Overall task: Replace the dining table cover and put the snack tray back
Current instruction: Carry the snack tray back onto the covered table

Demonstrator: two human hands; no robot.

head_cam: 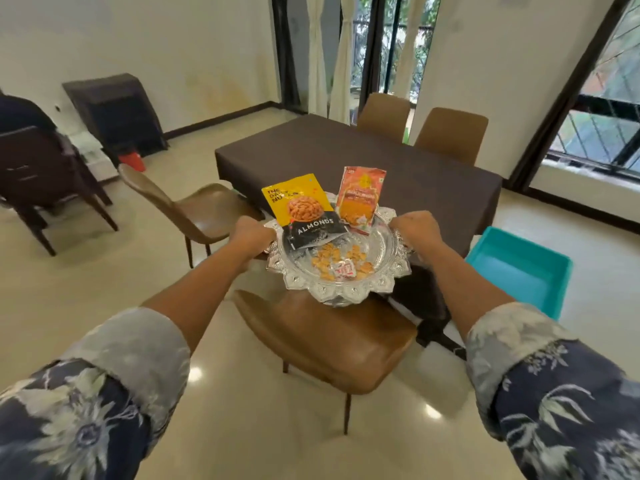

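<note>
Fingers point(267, 233) of the left hand point(251, 235) and right hand point(414, 228) curl round the snack tray point(346, 292) rim, fingertips hidden underneath.

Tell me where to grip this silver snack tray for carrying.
Grip the silver snack tray by its scalloped rim from left and right, as the left hand and right hand do. It's wide and shallow with the almonds packet leaning inside, so a two-sided hold should keep it level.
</note>
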